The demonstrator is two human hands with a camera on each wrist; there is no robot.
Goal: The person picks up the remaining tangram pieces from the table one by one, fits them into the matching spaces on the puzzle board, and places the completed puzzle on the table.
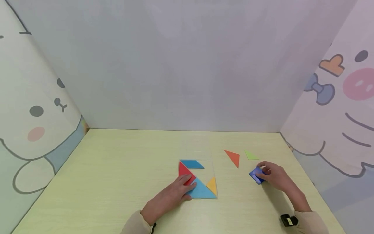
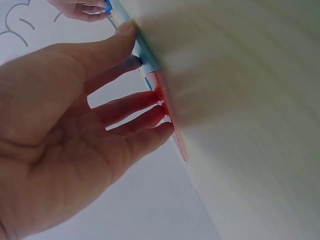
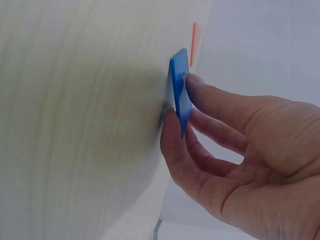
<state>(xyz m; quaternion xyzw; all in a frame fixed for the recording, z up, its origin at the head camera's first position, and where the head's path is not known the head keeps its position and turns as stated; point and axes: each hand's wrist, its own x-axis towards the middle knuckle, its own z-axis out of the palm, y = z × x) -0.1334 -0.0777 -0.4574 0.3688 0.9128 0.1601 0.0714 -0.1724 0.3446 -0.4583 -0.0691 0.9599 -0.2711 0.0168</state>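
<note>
Background: a plain pale grey wall panel point(image 1: 187, 65) stands behind; the cartoon animal faces on the left side panel point(image 1: 17, 81) and the right side panel point(image 1: 318, 130) are both cut off by the picture edge.
Surface: a pale yellow table with wood grain point(image 1: 87, 182).
Clear tray: a thin transparent tray point(image 1: 205, 174) lies at the middle; its far outline is so faint that I cannot tell where it ends.
Pieces in tray: a dark blue flat parallelogram point(image 1: 191, 164), a red flat triangle point(image 1: 184, 169), a light blue flat triangle point(image 1: 202, 191) and a small yellow flat triangle point(image 1: 212, 186).
Left hand: the left hand point(image 1: 172, 194) rests with loosely extended fingers on the red and light blue triangles, hiding part of both.
Right hand: the right hand point(image 1: 276, 177) pinches a shiny blue flat square point(image 1: 255, 175), to the right of the tray and well apart from it; the fingers cover one corner.
Loose pieces: an orange flat triangle point(image 1: 234, 158) and a small light green flat triangle point(image 1: 251, 155) lie beyond the square.
Left wrist view: it shows the thumb at the edge of the light blue triangle and other fingertips on the red one.
Right wrist view: it shows the square's thickness and its tilt; whether a corner touches the table, I cannot tell.
Sleeves: the beige left sleeve point(image 1: 135, 225) and beige right sleeve point(image 1: 311, 222) are cut off below.
</note>
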